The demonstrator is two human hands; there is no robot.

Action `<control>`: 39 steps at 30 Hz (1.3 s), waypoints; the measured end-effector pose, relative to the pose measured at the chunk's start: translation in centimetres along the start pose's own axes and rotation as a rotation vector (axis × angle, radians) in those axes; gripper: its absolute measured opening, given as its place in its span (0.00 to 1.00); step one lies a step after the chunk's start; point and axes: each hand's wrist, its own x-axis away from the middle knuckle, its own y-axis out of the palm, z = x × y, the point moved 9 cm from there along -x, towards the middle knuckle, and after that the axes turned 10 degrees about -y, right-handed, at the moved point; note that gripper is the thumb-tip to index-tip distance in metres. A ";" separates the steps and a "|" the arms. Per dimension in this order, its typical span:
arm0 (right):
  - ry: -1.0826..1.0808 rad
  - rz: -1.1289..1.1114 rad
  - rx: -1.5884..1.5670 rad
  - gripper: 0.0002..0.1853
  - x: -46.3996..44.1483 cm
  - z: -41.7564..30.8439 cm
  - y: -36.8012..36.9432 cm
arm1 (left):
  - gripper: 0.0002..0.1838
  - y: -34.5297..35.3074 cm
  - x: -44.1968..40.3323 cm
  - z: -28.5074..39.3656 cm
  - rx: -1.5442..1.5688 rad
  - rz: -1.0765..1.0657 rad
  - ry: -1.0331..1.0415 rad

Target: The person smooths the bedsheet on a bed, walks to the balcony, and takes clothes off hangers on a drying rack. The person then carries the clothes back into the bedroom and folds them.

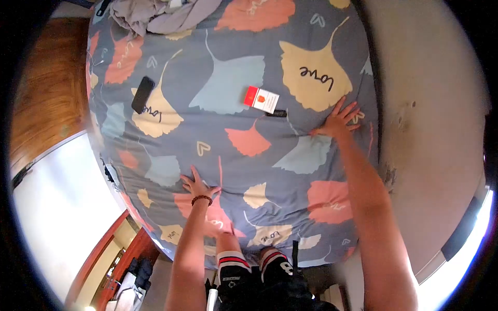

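Note:
A grey bed sheet (207, 135) printed with coloured leaves and "love" lettering covers the bed. My left hand (197, 187) presses on it at the lower middle, fingers spread, with a beaded bracelet on the wrist. Farther up on the right, my right hand (338, 122) lies on the sheet near the bed's edge, its fingers also apart. Neither hand holds anything. Left of my right hand lies a red and white box (261, 99), touching a small black object (276, 113). A black phone (143, 95) rests on the sheet at the upper left.
Crumpled greyish cloth (161, 15) lies at the bed's far left. A wall (420, 103) runs along the right side. A brown wooden surface (46, 88) stands at the left. My knees are at the near edge of the bed.

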 end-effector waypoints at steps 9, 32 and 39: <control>-0.142 0.439 0.037 0.86 6.0 -0.2 -0.5 | 0.83 0.5 -0.5 -0.7 0.026 -0.009 0.024; 0.237 -0.032 -0.235 0.93 32.3 -3.6 34.6 | 0.83 0.6 0.1 -1.5 -0.123 0.079 -0.008; 0.346 -0.200 -0.124 0.95 32.4 -4.3 33.5 | 0.80 0.0 1.0 -0.8 0.004 -0.013 0.112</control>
